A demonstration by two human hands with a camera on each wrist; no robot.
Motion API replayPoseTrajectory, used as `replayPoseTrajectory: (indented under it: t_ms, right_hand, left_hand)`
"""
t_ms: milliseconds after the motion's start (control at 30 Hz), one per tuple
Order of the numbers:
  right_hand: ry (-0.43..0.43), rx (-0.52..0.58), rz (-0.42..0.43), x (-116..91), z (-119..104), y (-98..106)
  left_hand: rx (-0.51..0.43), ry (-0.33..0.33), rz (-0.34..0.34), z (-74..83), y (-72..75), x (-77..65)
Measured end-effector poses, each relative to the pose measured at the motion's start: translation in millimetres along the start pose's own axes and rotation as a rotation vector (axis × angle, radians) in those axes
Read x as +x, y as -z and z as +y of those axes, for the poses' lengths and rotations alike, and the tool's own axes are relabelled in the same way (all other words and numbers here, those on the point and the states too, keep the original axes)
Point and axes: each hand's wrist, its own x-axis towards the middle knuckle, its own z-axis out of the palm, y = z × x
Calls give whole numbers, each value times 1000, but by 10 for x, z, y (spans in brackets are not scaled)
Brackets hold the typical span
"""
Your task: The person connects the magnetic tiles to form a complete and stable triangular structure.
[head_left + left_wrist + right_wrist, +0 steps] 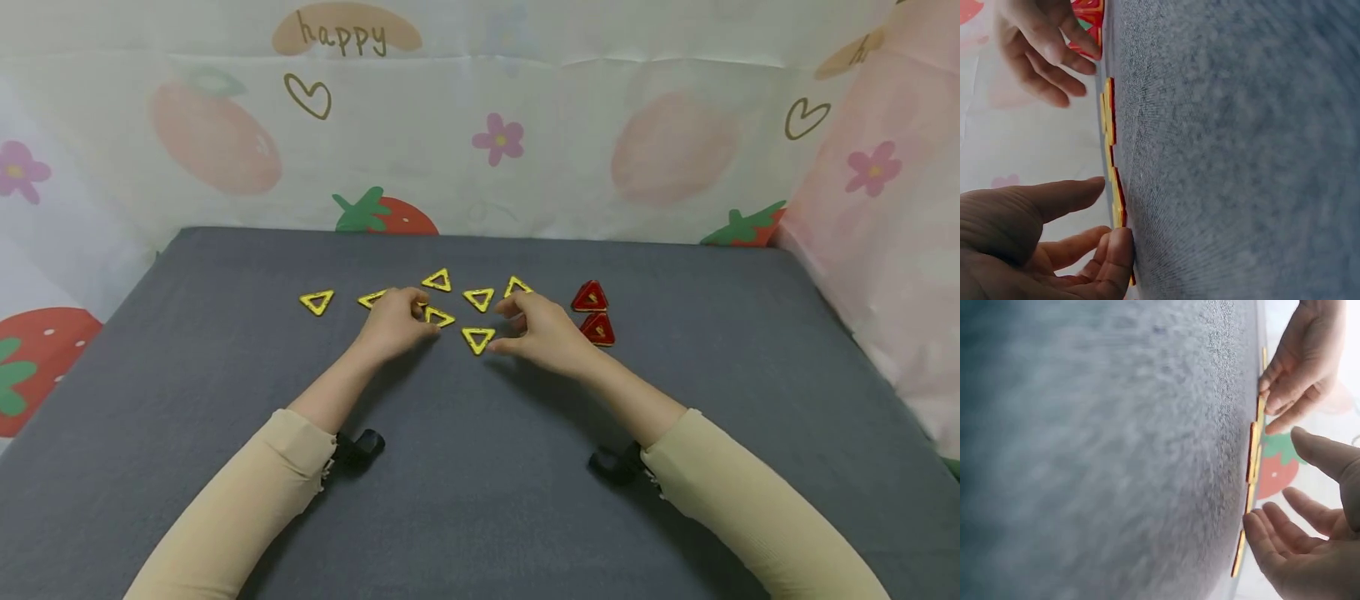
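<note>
Several flat yellow triangle pieces with hollow centres lie spread over the grey tabletop. My left hand [395, 322] is low among them, beside one yellow triangle [438, 317] and partly covering another yellow triangle [371, 299]. In the left wrist view, its thumb stands apart from the fingers [1119, 253], which reach down to the row of pieces. My right hand [546, 330] hovers with spread fingers between the near yellow triangle [477, 340] and the partly hidden far yellow triangle [517, 286]. Nothing shows between its thumb and fingers; contact with a piece is unclear.
Two red triangle pieces, a farther one [590, 297] and a nearer one [598, 328], lie right of my right hand, seemingly stacked. A lone yellow triangle [317, 302] lies far left. Patterned cloth [570, 100] hangs behind the grey table [480, 467].
</note>
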Motion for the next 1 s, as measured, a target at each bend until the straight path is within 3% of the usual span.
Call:
replayPoseTrajectory:
  t_ms: [267,1000]
  right_hand:
    - [42,-70,-62,96,-21,-110]
    - [71,-144,-42,102,4,-177]
  left_hand:
    - [74,-46,16,-16,-27,28]
    - [130,-52,21,-36,-48,62]
